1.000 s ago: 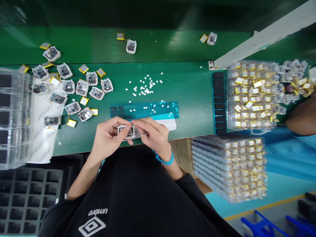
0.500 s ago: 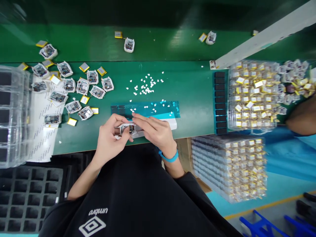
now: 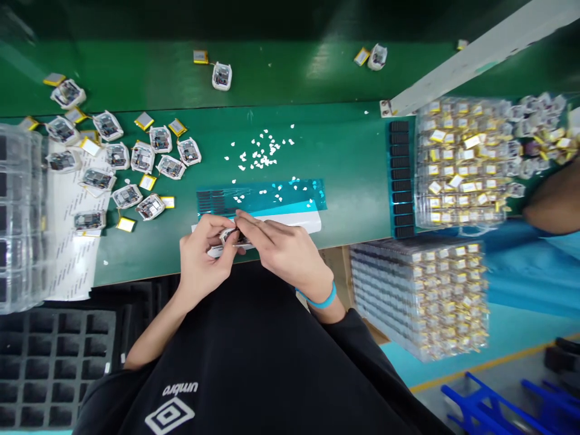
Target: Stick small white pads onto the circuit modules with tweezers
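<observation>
We see clear plastic trays of gold-tabbed batteries (image 3: 419, 296) stacked beside the green table (image 3: 353, 121), a black foam tray (image 3: 54, 368) at lower left, and blue plastic stools (image 3: 484, 408) on the floor (image 3: 507, 374).

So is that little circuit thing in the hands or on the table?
In the hands: the left hand and right hand pinch the circuit thing.

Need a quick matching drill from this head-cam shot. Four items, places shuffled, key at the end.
Items:
1. blue wristband
2. white flakes
3. white-framed circuit module
4. black foam tray

Places:
A. scattered on the green bench
B. pinched between the left hand and the right hand
C. around the right wrist
D. below the bench edge, lower left of view

Pairs: 1-C, 2-A, 3-B, 4-D
</observation>
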{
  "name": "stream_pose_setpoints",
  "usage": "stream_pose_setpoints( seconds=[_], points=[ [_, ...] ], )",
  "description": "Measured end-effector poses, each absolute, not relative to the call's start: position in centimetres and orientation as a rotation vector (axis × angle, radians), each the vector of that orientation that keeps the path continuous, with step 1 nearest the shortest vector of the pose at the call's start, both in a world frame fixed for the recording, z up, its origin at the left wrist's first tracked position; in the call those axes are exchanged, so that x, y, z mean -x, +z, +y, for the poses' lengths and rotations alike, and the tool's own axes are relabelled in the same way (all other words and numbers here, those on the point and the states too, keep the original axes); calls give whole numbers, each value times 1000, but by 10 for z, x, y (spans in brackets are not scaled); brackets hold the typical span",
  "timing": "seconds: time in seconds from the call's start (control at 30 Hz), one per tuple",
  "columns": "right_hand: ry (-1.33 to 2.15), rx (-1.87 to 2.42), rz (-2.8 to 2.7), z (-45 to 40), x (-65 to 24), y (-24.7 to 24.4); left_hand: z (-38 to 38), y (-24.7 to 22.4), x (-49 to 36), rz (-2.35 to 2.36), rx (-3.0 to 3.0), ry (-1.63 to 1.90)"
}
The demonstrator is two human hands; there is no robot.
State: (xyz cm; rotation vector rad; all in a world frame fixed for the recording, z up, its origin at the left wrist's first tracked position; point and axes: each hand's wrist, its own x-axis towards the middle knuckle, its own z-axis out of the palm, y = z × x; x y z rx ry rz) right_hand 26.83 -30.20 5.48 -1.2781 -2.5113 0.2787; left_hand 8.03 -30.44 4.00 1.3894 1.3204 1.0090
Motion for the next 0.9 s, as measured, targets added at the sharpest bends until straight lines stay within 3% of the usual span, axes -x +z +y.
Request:
stream_pose_setpoints(
  seconds=[0.2, 0.33, 0.5, 0.77, 0.9],
  points=[
    [1097, 1161, -1958, -294, -270, 56, -311, 39, -77, 1223, -1370, 1206],
    [1233, 1268, -1692, -295, -256, 54, -313, 41, -76, 1238, -1422, 1155],
    [1030, 1314, -1631, -299, -250, 50, -314, 43, -77, 1322, -1455, 1102],
    [432, 1068, -2083, -298, -266, 43, -309, 53, -73, 1367, -1596, 969],
    [296, 1096, -2166, -304, -268, 39, -308, 52, -74, 1358, -1529, 993]
  ],
)
